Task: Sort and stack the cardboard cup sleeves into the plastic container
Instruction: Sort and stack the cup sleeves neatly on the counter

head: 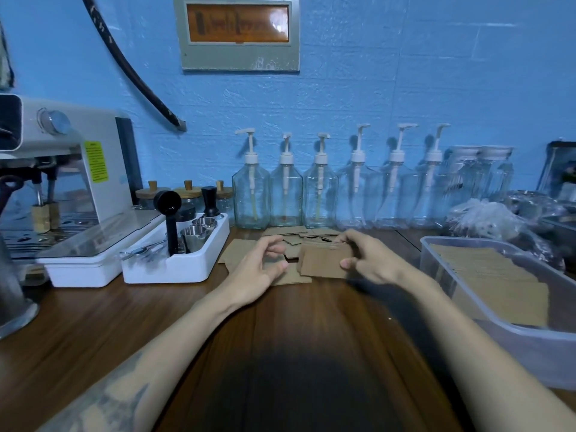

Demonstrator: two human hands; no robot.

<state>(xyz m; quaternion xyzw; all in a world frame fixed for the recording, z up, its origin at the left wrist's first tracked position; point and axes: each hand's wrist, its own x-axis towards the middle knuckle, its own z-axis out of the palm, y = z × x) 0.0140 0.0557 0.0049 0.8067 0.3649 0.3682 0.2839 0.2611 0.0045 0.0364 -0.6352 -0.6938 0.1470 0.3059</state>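
My right hand point(363, 255) grips a small stack of flat brown cardboard cup sleeves point(322, 260) by its right end, just above the wooden counter. Beside the stack, on its left, my left hand point(263, 265) hovers with fingers curled and apart, holding nothing, over loose sleeves point(291, 232) scattered on the counter. At the right stands a clear plastic container point(452, 302) with a row of sleeves point(492, 275) packed on edge inside it.
A white tray point(174, 263) with metal cups and a black scoop sits left of my hands, an espresso machine point(62, 182) further left. Glass pump bottles point(286, 194) line the blue wall behind. Crumpled plastic bags point(498, 219) lie behind the container.
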